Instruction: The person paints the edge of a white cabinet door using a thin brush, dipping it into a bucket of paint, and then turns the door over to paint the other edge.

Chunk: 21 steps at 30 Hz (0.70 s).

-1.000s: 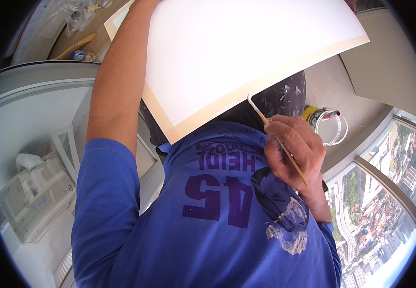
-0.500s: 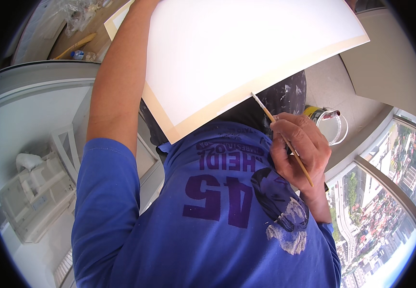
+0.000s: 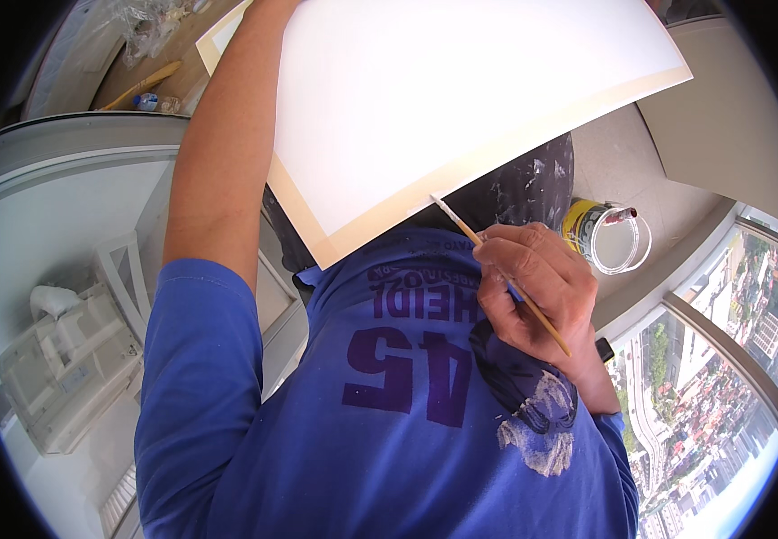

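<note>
A large white board (image 3: 461,99) with a cream-coloured border lies tilted over my lap, its near edge and left corner toward me. My right hand (image 3: 540,286) is closed around a thin paintbrush (image 3: 461,230) with a wooden handle. The whitish bristle tip meets the board's near border, where a small paler patch shows next to it. Across the board's left side reaches my left forearm (image 3: 225,135); the left hand itself lies beyond the upper edge of the view.
A yellow and black paint bucket (image 3: 584,227) with a white rim and wire handle stands at right on the floor. Tall windows (image 3: 703,359) are behind it. At left are a glass pane (image 3: 66,193) and a white box-like unit (image 3: 66,377); plastic wrap (image 3: 151,31) lies far left.
My right hand has moved left and a little toward me, and the brush tip has slid left along the board's near border. The board and left arm have hardly shifted.
</note>
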Tool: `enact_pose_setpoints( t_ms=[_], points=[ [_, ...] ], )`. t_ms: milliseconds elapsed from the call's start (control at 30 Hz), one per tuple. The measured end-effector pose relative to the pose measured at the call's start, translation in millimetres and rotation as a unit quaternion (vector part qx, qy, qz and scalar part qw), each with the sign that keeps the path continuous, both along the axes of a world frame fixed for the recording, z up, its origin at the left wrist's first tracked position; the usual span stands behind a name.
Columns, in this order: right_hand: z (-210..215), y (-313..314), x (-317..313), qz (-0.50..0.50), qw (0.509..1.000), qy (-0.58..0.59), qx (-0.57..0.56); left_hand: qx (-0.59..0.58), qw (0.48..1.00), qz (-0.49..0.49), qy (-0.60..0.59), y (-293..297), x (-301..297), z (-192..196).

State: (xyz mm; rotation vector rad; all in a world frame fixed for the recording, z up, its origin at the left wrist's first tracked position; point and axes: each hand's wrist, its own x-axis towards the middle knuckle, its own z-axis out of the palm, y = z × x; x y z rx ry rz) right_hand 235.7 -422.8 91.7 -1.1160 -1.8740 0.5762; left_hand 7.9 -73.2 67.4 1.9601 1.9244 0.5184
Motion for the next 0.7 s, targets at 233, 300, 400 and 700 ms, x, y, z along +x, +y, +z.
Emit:
enact_pose_setpoints(
  t_ms=[233,300,400,700],
  points=[
    [3.8,2.3,3.5,-0.025,0.999,-0.025,0.019,-0.003,1.0,0.012,0.009,-2.5,1.1,3.0],
    [3.9,1.8,-0.1,-0.013,1.0,-0.019,0.014,-0.004,1.0,0.011,0.012,-1.9,2.2,2.8],
    [-0.5,1.1,-4.3,0.005,1.0,-0.003,0.01,-0.001,1.0,0.009,0.008,-0.9,1.9,0.4],
    [-1.3,3.1,11.5,-0.048,0.999,-0.018,0.006,-0.027,0.999,0.018,-0.013,-4.1,3.1,5.3]
  ],
)
